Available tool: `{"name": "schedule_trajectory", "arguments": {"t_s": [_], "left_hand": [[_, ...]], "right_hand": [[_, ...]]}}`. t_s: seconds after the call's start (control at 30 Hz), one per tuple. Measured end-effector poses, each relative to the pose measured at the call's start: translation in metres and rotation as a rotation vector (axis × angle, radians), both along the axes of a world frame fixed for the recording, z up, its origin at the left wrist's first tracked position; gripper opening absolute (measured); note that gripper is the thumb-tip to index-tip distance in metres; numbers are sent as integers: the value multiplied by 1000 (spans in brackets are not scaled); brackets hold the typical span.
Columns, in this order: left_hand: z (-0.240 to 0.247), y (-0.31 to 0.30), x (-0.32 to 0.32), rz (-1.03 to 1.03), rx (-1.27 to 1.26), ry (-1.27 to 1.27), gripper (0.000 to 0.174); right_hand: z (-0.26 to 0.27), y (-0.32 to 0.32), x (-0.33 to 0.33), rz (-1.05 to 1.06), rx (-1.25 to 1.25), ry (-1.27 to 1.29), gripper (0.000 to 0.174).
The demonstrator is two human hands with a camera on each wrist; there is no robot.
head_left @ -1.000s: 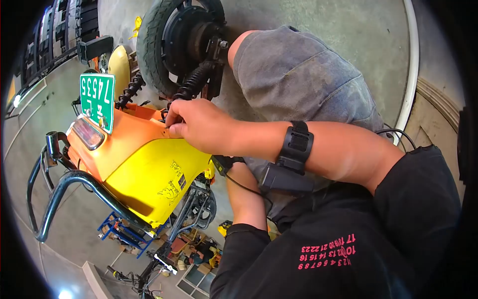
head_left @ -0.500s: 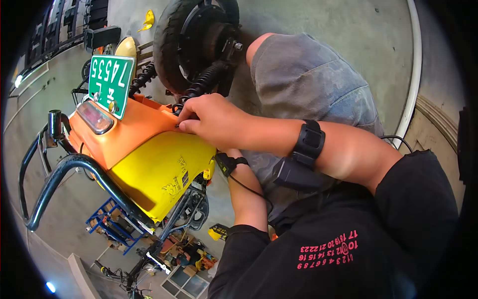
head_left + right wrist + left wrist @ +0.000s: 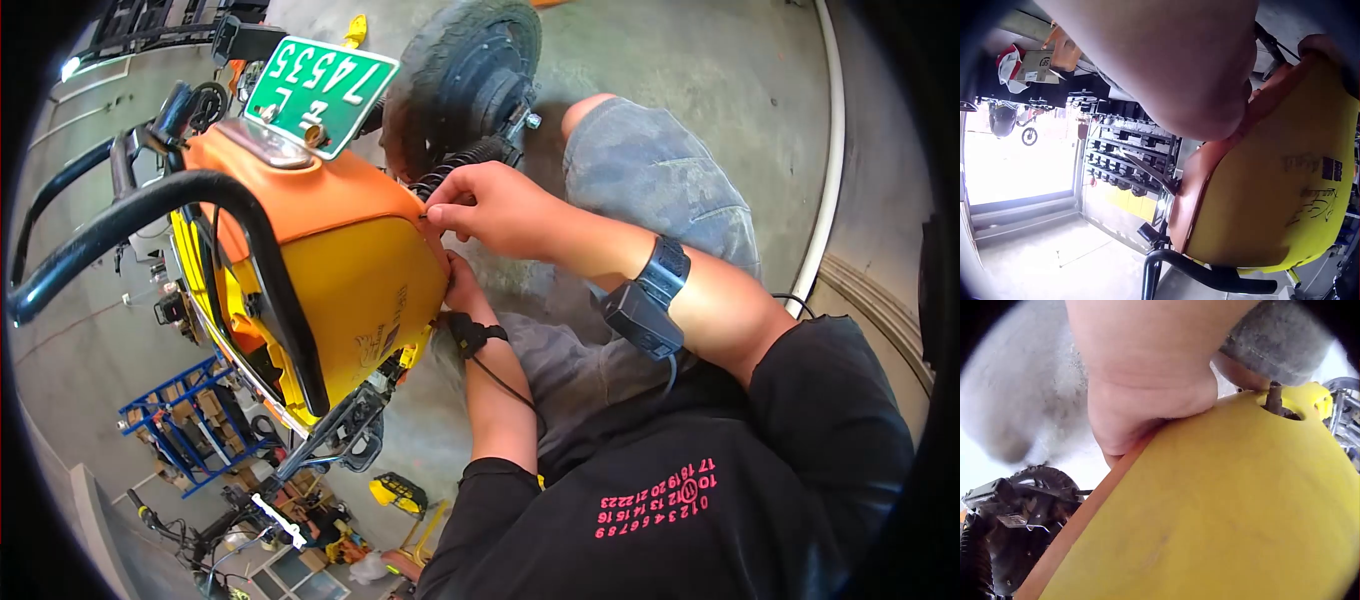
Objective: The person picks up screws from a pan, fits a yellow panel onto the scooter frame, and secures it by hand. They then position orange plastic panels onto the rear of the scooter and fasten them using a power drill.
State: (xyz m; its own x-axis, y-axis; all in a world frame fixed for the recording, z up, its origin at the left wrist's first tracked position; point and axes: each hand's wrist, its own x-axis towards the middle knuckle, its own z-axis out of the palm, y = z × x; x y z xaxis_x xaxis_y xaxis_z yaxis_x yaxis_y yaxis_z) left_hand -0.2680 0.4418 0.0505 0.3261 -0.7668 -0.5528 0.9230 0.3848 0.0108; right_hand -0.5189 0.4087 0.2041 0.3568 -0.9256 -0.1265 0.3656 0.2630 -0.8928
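A scooter's tail has an orange cover [image 3: 345, 200] over a yellow side panel [image 3: 350, 290] with black lettering. My right hand [image 3: 500, 210] is at the seam's inner end, thumb and index finger pinching a small dark piece there; its kind I cannot tell. Just below, my left hand [image 3: 462, 283] grips the panel's end. In the left wrist view, the fingers of that hand [image 3: 1147, 381] curl over the panel's orange-trimmed edge. The right wrist view shows my right hand [image 3: 1210, 106] against the orange cover, its fingertips hidden. A green licence plate [image 3: 325, 95] stands above the tail light [image 3: 265, 143].
A black grab bar [image 3: 285, 310] curves round the tail's outer end. The wheel [image 3: 465, 85] and a coil shock absorber [image 3: 465, 165] sit beyond my right hand. My bent knee [image 3: 650, 165] is close by. A blue rack [image 3: 190, 420] with boxes stands on the floor behind.
The head view has shifted, so tail, plate and wheel sit farther right and the grab bar looms larger. My right hand stays at the seam. My left hand, hidden earlier, now shows on the panel's end.
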Motion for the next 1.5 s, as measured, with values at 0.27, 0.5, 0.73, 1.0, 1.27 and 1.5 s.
{"name": "schedule_trajectory", "arguments": {"t_s": [0.27, 0.5, 0.73, 1.0, 1.27, 1.5], "left_hand": [[-22, -1, 16, 25, -66, 70, 22], [-30, -8, 21, 27, -23, 34, 23], [-62, -4, 36, -18, -329, 77, 26], [-50, 0, 24, -11, -369, 90, 30], [-111, -5, 58, -51, -492, -45, 34], [-42, -6, 20, 17, -371, 4, 39]], "right_hand": [[9, 3, 7, -74, -91, 211, 21], [-4, 6, 25, -125, -4, 37, 21], [12, 9, 30, -102, 237, -37, 19], [-9, 1, 19, 54, 316, 43, 48], [-37, -5, 31, -9, 199, -101, 46], [-18, -7, 16, -87, -15, -79, 17]]}}
